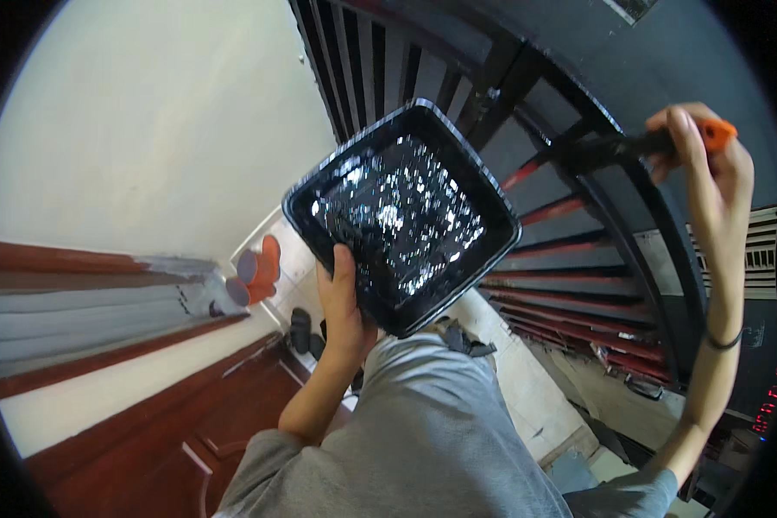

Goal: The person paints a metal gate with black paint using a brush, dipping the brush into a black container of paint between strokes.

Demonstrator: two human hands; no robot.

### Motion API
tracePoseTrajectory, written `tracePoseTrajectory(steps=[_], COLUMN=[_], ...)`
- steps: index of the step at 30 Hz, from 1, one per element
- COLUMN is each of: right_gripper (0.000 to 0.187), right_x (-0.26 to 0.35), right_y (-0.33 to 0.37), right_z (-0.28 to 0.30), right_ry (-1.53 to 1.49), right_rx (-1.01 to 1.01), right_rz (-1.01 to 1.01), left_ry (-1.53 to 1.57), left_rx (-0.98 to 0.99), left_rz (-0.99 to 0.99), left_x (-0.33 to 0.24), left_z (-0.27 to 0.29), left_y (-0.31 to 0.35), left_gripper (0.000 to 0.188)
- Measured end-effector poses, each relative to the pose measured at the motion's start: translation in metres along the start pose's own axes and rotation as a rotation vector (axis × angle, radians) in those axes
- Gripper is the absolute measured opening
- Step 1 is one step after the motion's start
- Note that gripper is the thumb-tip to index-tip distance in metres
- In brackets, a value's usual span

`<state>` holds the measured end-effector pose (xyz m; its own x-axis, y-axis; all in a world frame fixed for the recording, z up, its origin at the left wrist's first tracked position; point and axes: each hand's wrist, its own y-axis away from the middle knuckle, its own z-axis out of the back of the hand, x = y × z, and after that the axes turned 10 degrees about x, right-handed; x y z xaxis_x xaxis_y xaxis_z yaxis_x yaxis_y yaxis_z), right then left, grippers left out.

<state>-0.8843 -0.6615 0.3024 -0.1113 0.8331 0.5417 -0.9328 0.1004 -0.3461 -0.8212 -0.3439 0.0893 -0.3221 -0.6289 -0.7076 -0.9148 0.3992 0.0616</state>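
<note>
My left hand (344,306) grips a black square tray (472,177) by its near left edge, thumb over the rim. Glossy black liquid that looks like paint (397,216) covers the tray's bottom and reflects light. Off to the right, my right hand (704,164) is closed round the handle of a paintbrush (643,144) with an orange end. Its dark head reaches left to the metal railing (622,233) and blends with the dark bars, so I cannot tell whether it touches. Some bars are black, others still show red.
Orange boots (266,263) and dark footwear (300,330) stand on the tiled floor at left. A brown wooden door (173,414) lies lower left, below a pale wall (164,104). Beyond the railing is a vented panel (747,250); a red-lit display (768,401) glows at far right.
</note>
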Motion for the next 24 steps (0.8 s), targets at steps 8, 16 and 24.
tracePoseTrajectory(steps=[8, 16, 24], right_gripper=[0.012, 0.013, 0.028], right_x=[0.04, 0.06, 0.058], right_y=[0.042, 0.048, 0.056], right_z=[-0.091, -0.113, -0.112], right_ry=[-0.201, -0.23, -0.205], right_rx=[0.272, 0.256, 0.176], right_rz=[0.134, 0.325, 0.435], left_ry=[-0.111, -0.09, -0.111], left_rx=[0.108, 0.181, 0.124], left_rz=[-0.059, -0.155, -0.231], left_x=[0.007, 0.013, 0.005], left_z=[-0.014, -0.003, -0.018], left_y=[-0.002, -0.008, -0.004], left_gripper=[0.068, 0.084, 0.102])
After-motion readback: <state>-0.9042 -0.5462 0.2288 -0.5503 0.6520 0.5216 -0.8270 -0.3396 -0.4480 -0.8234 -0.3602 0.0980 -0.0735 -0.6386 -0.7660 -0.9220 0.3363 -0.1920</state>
